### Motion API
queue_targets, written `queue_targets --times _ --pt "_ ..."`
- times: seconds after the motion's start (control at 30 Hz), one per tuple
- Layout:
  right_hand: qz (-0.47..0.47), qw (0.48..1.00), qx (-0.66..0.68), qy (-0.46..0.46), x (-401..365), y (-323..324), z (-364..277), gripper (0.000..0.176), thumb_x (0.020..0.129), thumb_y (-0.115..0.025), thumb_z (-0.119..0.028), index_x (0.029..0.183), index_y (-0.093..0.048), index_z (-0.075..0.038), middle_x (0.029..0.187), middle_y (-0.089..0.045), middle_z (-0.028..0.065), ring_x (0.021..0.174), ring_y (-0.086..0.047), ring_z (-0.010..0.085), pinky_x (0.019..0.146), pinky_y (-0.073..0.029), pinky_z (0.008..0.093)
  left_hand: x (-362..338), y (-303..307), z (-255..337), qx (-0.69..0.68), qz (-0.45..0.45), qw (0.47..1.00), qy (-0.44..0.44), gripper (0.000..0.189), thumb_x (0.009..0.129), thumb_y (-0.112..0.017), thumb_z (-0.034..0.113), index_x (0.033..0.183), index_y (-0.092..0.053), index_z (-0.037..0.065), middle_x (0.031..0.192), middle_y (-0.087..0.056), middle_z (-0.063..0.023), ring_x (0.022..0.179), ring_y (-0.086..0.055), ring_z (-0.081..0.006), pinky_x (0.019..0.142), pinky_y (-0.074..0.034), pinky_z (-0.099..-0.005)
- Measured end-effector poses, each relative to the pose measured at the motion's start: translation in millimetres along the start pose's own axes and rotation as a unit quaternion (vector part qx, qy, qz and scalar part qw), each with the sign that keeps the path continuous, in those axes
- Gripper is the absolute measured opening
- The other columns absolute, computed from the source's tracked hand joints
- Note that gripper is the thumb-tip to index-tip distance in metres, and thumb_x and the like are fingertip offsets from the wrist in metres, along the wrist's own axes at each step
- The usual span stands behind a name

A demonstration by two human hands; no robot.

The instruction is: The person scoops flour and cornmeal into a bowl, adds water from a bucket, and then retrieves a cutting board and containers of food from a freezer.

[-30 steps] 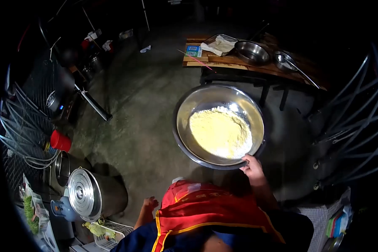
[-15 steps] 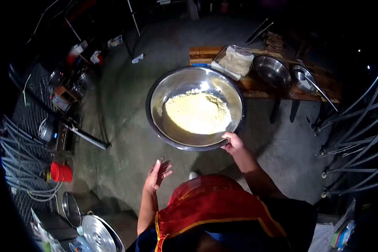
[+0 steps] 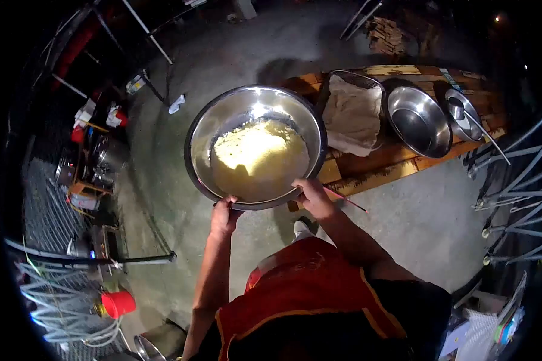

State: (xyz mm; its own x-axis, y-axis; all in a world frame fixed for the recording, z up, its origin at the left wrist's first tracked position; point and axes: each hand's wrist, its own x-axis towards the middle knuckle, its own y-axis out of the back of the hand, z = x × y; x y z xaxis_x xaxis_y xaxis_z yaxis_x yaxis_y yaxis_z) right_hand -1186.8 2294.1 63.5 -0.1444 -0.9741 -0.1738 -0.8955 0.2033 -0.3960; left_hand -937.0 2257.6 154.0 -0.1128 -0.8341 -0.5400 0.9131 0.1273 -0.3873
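A large steel bowl with pale yellow, crumbly material in it is held up in front of the body. My left hand grips its near rim at the lower left, thumb over the edge. On the lower right of the same rim, my right hand is closed, with its thumb inside the bowl. The fingers under the rim are hidden. Bright light washes out part of the yellow material.
A wooden table at the right bears a cloth-lined tray, an empty steel basin and a smaller bowl with a long-handled tool. A red bucket stands lower left. Metal racks flank the right.
My left hand has come up from below the bowl and taken hold of its rim. The bowl has shifted left in view, and the table appears nearer and lower.
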Motion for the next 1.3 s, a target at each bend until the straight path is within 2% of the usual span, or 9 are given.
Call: queue_targets --times 0.07,0.13,0.23,0.43,0.57,0.73,1.07,1.1,1.3 --pt "0.083 0.964 0.197 -0.161 21.2 -40.8 -70.3 0.01 0.07 -0.056 -0.011 0.079 -0.053 -0.007 0.071 -0.052 0.0035 0.065 -0.054 0.016 0.053 -0.047 0.0305 43.9 -10.0 24.7 0.029 0.016 0.999 0.017 0.01 0.07 -0.053 0.009 0.079 -0.051 0.008 0.067 -0.048 0.0004 0.059 -0.049 -0.013 0.059 -0.049 -0.0285" --pt "0.018 0.995 -0.047 0.082 77.5 -7.5 4.6 0.013 0.072 -0.056 -0.012 0.083 -0.051 -0.006 0.074 -0.052 0.0044 0.066 -0.053 0.0166 0.055 -0.046 0.0306 75.4 -26.4 47.4 0.025 -0.014 0.999 0.036 0.009 0.069 -0.054 0.01 0.078 -0.053 0.008 0.067 -0.051 -0.0001 0.058 -0.05 -0.0125 0.059 -0.05 -0.0286" --pt "0.186 0.96 0.128 -0.168 105.1 -36.0 -27.1 0.022 0.071 -0.06 -0.015 0.09 -0.051 -0.006 0.072 -0.051 0.0041 0.065 -0.051 0.016 0.056 -0.045 0.0284 142.5 -11.5 53.2 0.119 -0.095 0.987 -0.043 0.013 0.069 -0.056 0.011 0.081 -0.053 0.01 0.07 -0.054 -0.0004 0.06 -0.053 -0.0129 0.055 -0.048 -0.0285" --pt "0.345 0.912 0.211 -0.076 140.5 -80.8 -48.4 0.013 0.071 -0.056 -0.008 0.083 -0.055 -0.003 0.074 -0.056 0.007 0.064 -0.056 0.0191 0.06 -0.048 0.0319 246.1 -24.0 81.8 0.092 -0.121 0.98 0.129 0.01 0.069 -0.057 0.009 0.076 -0.05 0.013 0.064 -0.052 0.0006 0.052 -0.051 -0.0124 0.043 -0.042 -0.0247" --pt "0.269 0.947 -0.092 0.152 175.1 -28.1 47.8 0.015 0.071 -0.056 -0.01 0.084 -0.055 -0.003 0.068 -0.054 0.0047 0.059 -0.054 0.0182 0.055 -0.045 0.0297 317.6 -34.5 86.9 0.139 -0.188 0.958 0.164 0.008 0.07 -0.056 0.008 0.072 -0.049 0.01 0.061 -0.048 0.0002 0.052 -0.048 -0.0121 0.045 -0.04 -0.0237" --pt "0.415 0.882 0.214 -0.062 189.5 -54.5 -15.6 0.013 0.073 -0.055 -0.01 0.084 -0.053 -0.005 0.064 -0.05 0.0011 0.053 -0.049 0.0168 0.047 -0.041 0.0296 352.8 -62.2 78.7 0.15 -0.195 0.942 0.228 0.012 0.069 -0.057 0.007 0.066 -0.046 0.011 0.057 -0.042 0.0022 0.049 -0.042 -0.0094 0.04 -0.034 -0.0225" --pt "0.413 0.881 0.229 0.019 144.4 -56.4 -44.0 0.05 0.082 -0.057 -0.023 0.122 -0.039 0.0 0.113 -0.05 0.0144 0.099 -0.052 0.0294 0.079 -0.048 0.0382 365.3 -87.2 90.1 0.125 -0.283 0.909 0.281 0.005 0.074 -0.056 0.01 0.073 -0.05 0.009 0.069 -0.054 -0.0024 0.061 -0.054 -0.0156 0.053 -0.046 -0.0283" --pt "0.418 0.88 0.223 0.036 126.7 -56.9 -44.2 0.044 0.083 -0.05 -0.017 0.122 -0.038 0.001 0.113 -0.05 0.0153 0.098 -0.053 0.0291 0.078 -0.049 0.0376 372.2 -78.1 84.6 0.079 -0.304 0.893 0.321 0.019 0.079 -0.055 0.021 0.093 -0.054 0.007 0.085 -0.059 -0.0066 0.082 -0.057 -0.0204 0.071 -0.048 -0.0358" --pt "0.55 0.797 0.226 0.104 -0.5 -75.8 -37.9 0.047 0.083 -0.05 -0.02 0.122 -0.036 0.003 0.112 -0.051 0.0163 0.098 -0.055 0.028 0.08 -0.048 0.0383 366.8 -51.2 151.3 0.33 -0.527 0.622 0.475 0.063 0.082 -0.044 0.052 0.124 -0.04 0.004 0.121 -0.047 -0.014 0.111 -0.046 -0.0273 0.094 -0.034 -0.0427"
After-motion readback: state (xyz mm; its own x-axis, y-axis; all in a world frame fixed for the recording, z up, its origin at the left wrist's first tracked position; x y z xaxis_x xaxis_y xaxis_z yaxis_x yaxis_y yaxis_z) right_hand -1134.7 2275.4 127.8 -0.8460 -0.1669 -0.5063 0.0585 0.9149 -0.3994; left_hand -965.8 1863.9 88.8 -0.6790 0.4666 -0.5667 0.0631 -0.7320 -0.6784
